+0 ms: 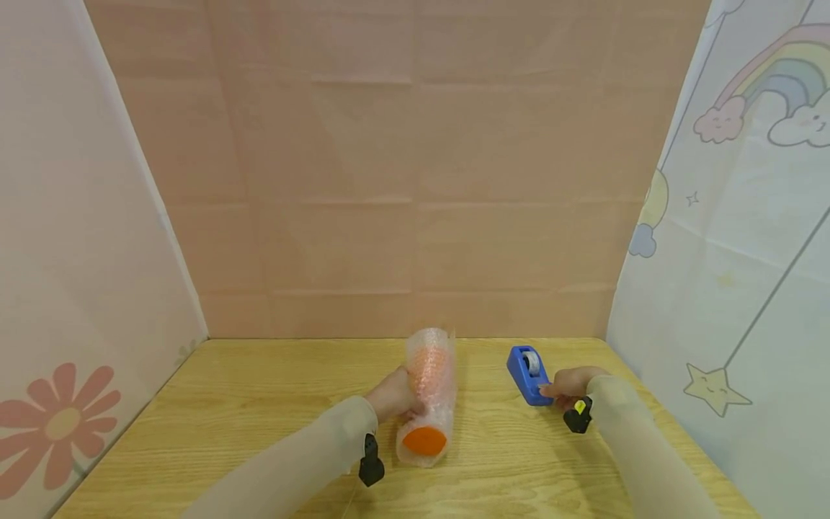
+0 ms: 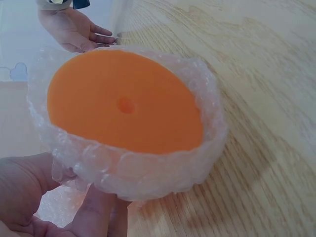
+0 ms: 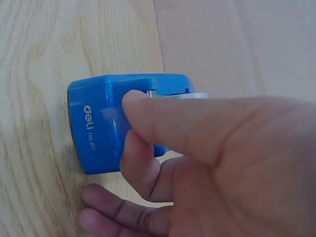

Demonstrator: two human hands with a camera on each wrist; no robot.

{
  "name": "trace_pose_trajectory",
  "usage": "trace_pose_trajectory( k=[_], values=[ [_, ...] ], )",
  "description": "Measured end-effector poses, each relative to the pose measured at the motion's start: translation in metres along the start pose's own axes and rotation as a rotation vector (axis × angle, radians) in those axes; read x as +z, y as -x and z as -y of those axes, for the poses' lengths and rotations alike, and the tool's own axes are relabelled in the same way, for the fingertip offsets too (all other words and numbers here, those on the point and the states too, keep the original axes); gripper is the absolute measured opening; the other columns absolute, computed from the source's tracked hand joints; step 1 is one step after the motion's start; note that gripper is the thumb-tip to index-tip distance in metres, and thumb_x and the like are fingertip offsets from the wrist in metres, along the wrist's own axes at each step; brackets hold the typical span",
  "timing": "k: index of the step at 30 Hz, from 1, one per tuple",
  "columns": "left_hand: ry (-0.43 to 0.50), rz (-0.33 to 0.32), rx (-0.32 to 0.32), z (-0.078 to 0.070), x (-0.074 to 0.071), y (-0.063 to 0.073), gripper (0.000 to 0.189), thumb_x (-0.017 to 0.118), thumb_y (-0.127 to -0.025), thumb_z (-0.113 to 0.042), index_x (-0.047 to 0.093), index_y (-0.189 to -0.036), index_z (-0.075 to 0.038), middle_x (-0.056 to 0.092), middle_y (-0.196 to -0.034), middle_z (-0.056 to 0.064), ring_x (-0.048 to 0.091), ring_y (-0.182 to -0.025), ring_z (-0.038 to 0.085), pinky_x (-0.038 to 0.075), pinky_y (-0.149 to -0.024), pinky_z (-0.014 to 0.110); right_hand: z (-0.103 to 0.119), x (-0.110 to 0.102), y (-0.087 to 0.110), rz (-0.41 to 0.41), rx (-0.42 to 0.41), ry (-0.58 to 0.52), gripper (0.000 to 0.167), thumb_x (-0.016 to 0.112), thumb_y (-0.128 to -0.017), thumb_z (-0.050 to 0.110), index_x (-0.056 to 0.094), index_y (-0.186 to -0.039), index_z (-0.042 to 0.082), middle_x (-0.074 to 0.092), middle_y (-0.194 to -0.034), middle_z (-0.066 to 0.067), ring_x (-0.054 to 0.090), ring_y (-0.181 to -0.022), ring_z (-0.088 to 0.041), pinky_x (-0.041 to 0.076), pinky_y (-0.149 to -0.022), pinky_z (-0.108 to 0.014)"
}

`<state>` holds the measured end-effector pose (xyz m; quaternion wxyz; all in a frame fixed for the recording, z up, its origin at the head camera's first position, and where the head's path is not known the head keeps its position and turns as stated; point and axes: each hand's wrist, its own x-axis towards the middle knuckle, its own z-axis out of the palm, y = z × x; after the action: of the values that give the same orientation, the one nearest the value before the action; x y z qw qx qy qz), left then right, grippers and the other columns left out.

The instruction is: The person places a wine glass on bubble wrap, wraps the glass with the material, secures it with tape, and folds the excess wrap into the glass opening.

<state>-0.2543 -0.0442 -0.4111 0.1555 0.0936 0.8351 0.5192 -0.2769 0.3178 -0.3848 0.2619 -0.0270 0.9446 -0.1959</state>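
Observation:
A long orange object wrapped in bubble wrap lies on the table, its flat oval end facing me. In the left wrist view that orange end has a small dimple in its middle. My left hand grips the wrapped object from its left side, thumb and fingers around the wrap. To the right stands a blue tape dispenser with a roll of tape in it. My right hand is at its front end, thumb and index finger pinching the tape there; the other fingers hang loosely curled below.
The wooden table runs back to a plain pinkish cloth backdrop. Patterned side walls stand left and right, the right one close beside my right arm.

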Motion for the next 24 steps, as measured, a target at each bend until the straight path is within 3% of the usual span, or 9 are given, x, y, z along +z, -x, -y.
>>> trace_pose_trajectory(
  k=[4, 7, 11, 21, 24],
  values=[
    [-0.003, -0.001, 0.007, 0.001, 0.0, -0.001, 0.066, 0.072, -0.075, 0.008, 0.036, -0.131, 0.008, 0.054, -0.1, 0.014, 0.054, -0.068, 0.019, 0.052, -0.06, 0.028, -0.004, 0.001, -0.004, 0.005, -0.008, -0.019, 0.032, 0.051, -0.1, 0.029, 0.061, -0.1, -0.002, 0.06, -0.094, -0.008, 0.06, -0.09, -0.021, 0.049, -0.087, -0.039],
    [-0.006, 0.0, 0.005, 0.0, -0.001, -0.001, 0.065, 0.072, -0.075, 0.007, 0.036, -0.13, 0.008, 0.054, -0.101, 0.014, 0.055, -0.069, 0.019, 0.052, -0.06, 0.027, -0.007, 0.003, -0.008, 0.011, -0.007, -0.051, 0.024, 0.053, -0.098, 0.022, 0.057, -0.085, 0.003, 0.055, -0.08, -0.003, 0.055, -0.077, -0.015, 0.046, -0.077, -0.03],
    [-0.004, -0.001, -0.005, 0.0, -0.001, 0.0, 0.066, 0.072, -0.076, 0.007, 0.036, -0.131, 0.008, 0.054, -0.102, 0.014, 0.055, -0.07, 0.019, 0.051, -0.059, 0.026, -0.01, 0.007, -0.012, 0.02, -0.004, -0.076, 0.029, 0.054, -0.096, 0.018, 0.047, -0.069, 0.01, 0.043, -0.066, 0.003, 0.041, -0.063, -0.01, 0.037, -0.067, -0.024],
    [-0.003, 0.0, 0.011, 0.001, -0.003, -0.001, 0.066, 0.071, -0.075, 0.007, 0.036, -0.131, 0.007, 0.053, -0.103, 0.014, 0.054, -0.072, 0.02, 0.049, -0.059, 0.026, -0.01, 0.004, -0.013, 0.041, -0.018, -0.075, 0.031, 0.054, -0.097, 0.018, 0.05, -0.068, 0.009, 0.041, -0.063, 0.003, 0.036, -0.058, -0.009, 0.034, -0.064, -0.024],
    [0.003, 0.001, 0.007, 0.002, -0.002, -0.001, 0.067, 0.071, -0.076, 0.007, 0.036, -0.132, 0.007, 0.054, -0.104, 0.015, 0.055, -0.071, 0.02, 0.051, -0.06, 0.027, -0.01, 0.006, -0.014, 0.014, -0.016, 0.029, 0.035, 0.058, -0.095, 0.019, 0.048, -0.062, 0.012, 0.037, -0.058, 0.005, 0.03, -0.054, -0.008, 0.031, -0.061, -0.024]
  ],
)
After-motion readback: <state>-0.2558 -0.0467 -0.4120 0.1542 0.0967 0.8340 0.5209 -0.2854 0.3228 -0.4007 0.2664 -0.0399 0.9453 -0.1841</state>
